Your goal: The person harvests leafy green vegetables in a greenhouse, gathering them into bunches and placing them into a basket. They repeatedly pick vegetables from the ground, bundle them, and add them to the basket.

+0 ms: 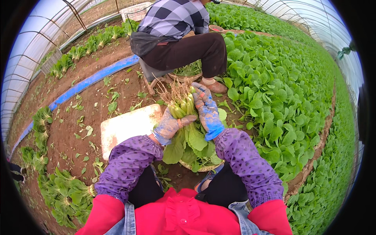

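Between my hands, a bunch of leafy greens (181, 108) is held with its brown roots upward and its broad leaves hanging down. My left hand (169, 126), in a muddy blue-grey glove, is wrapped round the pale stems, thumb across the front. On the right side of the root end, my right hand (207, 109), gloved in soiled blue, has its fingers closed at the stems. Below the bunch, a round basket (203, 168) between my feet contains loose leaves; the hanging greens hide part of it.
A white board (129, 126) lies at left on the soil. Ahead, a person (176, 43) sits on a low stool (150, 72). Dense greens (274, 105) grow at right. Bundled greens (66, 196) lie at lower left, and a blue strip (94, 80) crosses the ground.
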The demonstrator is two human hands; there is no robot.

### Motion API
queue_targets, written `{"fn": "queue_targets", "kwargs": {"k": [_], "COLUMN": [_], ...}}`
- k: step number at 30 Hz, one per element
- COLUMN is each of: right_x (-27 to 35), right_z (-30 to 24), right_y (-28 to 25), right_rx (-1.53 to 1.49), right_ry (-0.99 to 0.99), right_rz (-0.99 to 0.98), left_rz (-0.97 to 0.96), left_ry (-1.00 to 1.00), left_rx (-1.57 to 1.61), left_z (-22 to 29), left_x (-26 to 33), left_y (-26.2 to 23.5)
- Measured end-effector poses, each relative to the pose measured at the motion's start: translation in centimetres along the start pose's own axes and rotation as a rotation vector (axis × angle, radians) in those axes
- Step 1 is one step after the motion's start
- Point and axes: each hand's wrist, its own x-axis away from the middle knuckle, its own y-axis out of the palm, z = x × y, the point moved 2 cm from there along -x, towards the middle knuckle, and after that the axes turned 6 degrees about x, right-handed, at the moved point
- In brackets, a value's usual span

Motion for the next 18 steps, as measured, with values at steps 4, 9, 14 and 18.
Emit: {"fn": "queue_targets", "kwargs": {"k": [4,9,14,18], "right_x": [-0.4,-1.3,-2.2,-3.2], "right_z": [-0.1,1.7,-1.4,-0.1], "right_y": [-0.1,-1.3,-3.2,-9.2], "right_rx": [-0.188,-0.155,-0.115,-0.015], "right_ry": [-0.059,0.044,-0.007,0.018], "right_rz": [-0.129,-0.166,-0.011,0.232], "left_rz": [-0.031,0.008,-0.020,0.122], "left_ry": [-0.031,-0.088,-0.107,0.013], "left_rx": [0.098,0.183,0.415,0.621], "left_z": [0.7,-0.6,0.5,3.4], "left_x": [-0.2,-1.2,-3.6,-6.0], "left_y": [0.9,0.1,-1.3,-5.7]}}
